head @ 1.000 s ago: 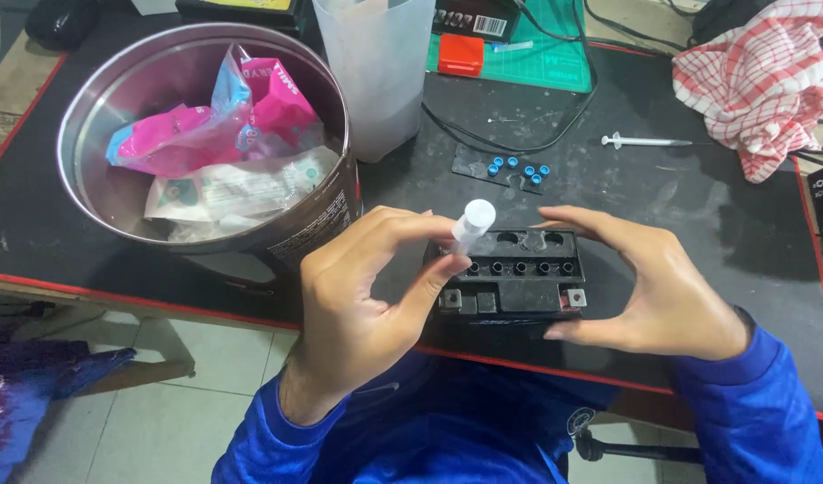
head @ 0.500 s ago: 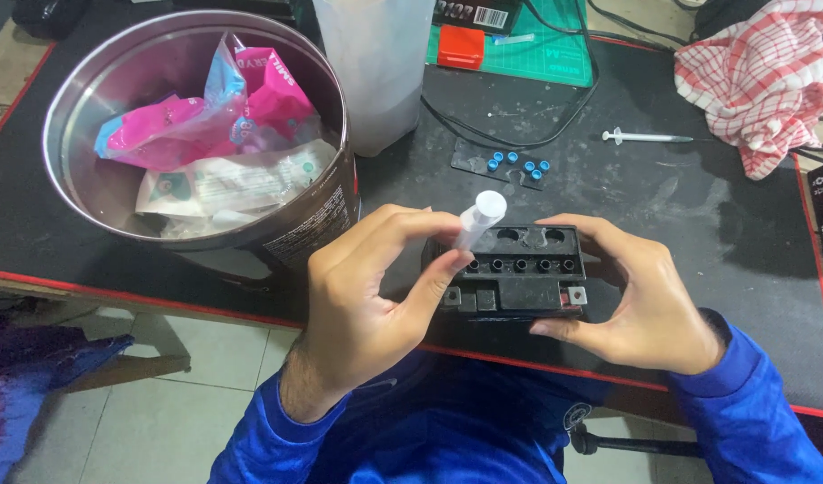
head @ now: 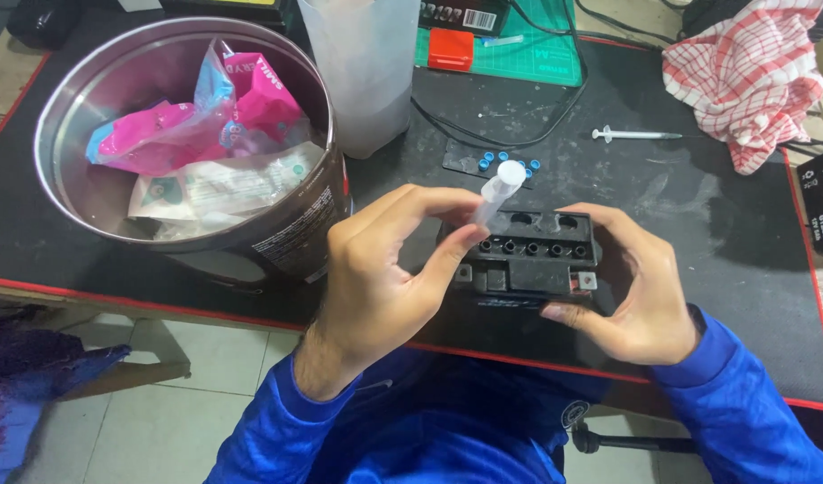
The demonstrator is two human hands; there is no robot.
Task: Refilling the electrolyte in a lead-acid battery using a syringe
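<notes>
Syringe (head: 499, 190) lower, over battery (head: 529, 258) (mat edge near)

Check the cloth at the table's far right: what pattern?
Red and white checks on the cloth, clearest in the head view.

I see a black rectangular plastic battery block (head: 529, 265) with a translucent white plastic syringe (head: 499, 190) above it. My sleeves are bright blue. The bench mat (head: 716, 224) is black with a red edge. Small blue round caps (head: 508, 161) lie on it. The shiny silver metal tin (head: 277, 237) holds pink and white plastic wrappers (head: 205, 134). A red-and-white checked cloth (head: 752, 76) sits beside a green cutting mat (head: 537, 45).
</notes>
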